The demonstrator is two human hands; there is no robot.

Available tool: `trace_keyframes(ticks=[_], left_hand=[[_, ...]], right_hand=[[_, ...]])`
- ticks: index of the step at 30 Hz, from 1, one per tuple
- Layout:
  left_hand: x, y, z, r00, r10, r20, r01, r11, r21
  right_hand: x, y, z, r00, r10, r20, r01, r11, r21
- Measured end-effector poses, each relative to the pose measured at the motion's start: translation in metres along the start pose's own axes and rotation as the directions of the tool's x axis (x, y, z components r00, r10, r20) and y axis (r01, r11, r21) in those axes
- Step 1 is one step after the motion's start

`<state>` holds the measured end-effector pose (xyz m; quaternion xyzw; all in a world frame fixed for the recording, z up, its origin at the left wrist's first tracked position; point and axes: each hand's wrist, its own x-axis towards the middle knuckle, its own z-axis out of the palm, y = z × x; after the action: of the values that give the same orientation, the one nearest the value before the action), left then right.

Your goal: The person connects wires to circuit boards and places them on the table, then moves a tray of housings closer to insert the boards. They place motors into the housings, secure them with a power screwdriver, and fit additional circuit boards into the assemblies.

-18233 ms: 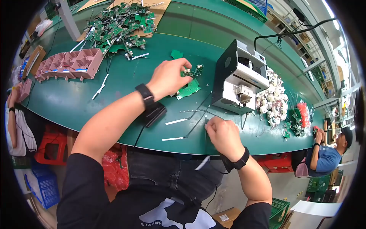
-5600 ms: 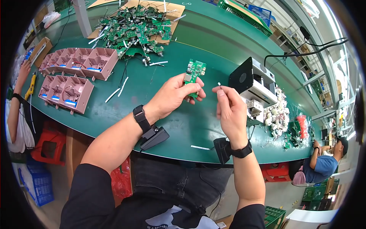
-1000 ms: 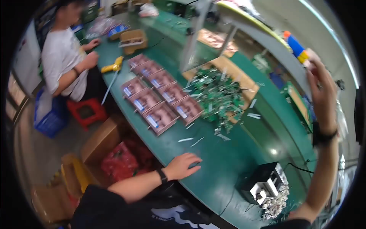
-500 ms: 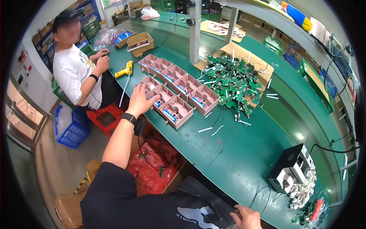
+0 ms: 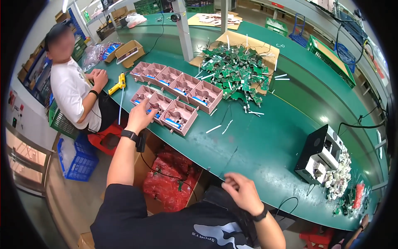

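Observation:
My left hand (image 5: pixel 141 118) reaches over the near row of three pinkish-brown plastic housings, fingers apart. Its fingertips are at the middle housing (image 5: pixel 165 101); I cannot tell if they touch it. To its right sits another housing (image 5: pixel 187 123), open at the top, with a blue elongated part (image 5: pixel 173 123) along one inner side. A second row of several such housings (image 5: pixel 214 98) lies just behind. My right hand (image 5: pixel 245 193) hovers by the table's front edge, fingers loosely bent and apart, with nothing seen in it.
A heap of green circuit boards (image 5: pixel 238 74) lies on cardboard behind the housings. A yellow glue gun (image 5: pixel 119 84) is at the left, beside a seated co-worker (image 5: pixel 72 93). A black-and-white device (image 5: pixel 317 155) stands right, near white connectors (image 5: pixel 340 176). Below the edge is red plastic (image 5: pixel 170 182).
My right hand has risen from the lower edge toward the table's front edge. My left hand stays at the near row, its fingers now lower at the middle housing. The view has shifted.

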<state>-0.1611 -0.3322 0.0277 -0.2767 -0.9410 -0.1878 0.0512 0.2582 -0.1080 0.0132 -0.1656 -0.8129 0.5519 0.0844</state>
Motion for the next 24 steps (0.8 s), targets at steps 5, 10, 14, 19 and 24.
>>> trace_keyframes(ticks=[5, 10, 14, 19, 24], left_hand=[[-0.024, 0.022, 0.012, 0.999, -0.018, -0.034, 0.016, 0.999, -0.051], [-0.065, 0.05, 0.022, 0.993, 0.089, -0.083, -0.092, 0.995, -0.025], [-0.1, 0.112, 0.016, 0.99, 0.14, -0.008, -0.14, 0.99, -0.017], [-0.148, 0.191, 0.009, 0.942, 0.282, 0.184, -0.268, 0.958, -0.098], [-0.178, 0.248, 0.028, 0.816, 0.517, 0.259, -0.456, 0.851, -0.261]], right_hand=[[0.052, 0.021, 0.009, 0.999, 0.004, -0.032, -0.004, 1.0, -0.008], [0.062, 0.014, 0.013, 0.999, -0.021, -0.043, 0.022, 0.999, 0.035], [0.045, 0.013, -0.003, 0.994, 0.037, -0.107, -0.026, 0.994, 0.107], [-0.025, 0.028, -0.034, 0.947, 0.095, -0.307, -0.045, 0.985, 0.166], [-0.093, 0.043, -0.066, 0.852, 0.149, -0.501, -0.122, 0.989, 0.087]])
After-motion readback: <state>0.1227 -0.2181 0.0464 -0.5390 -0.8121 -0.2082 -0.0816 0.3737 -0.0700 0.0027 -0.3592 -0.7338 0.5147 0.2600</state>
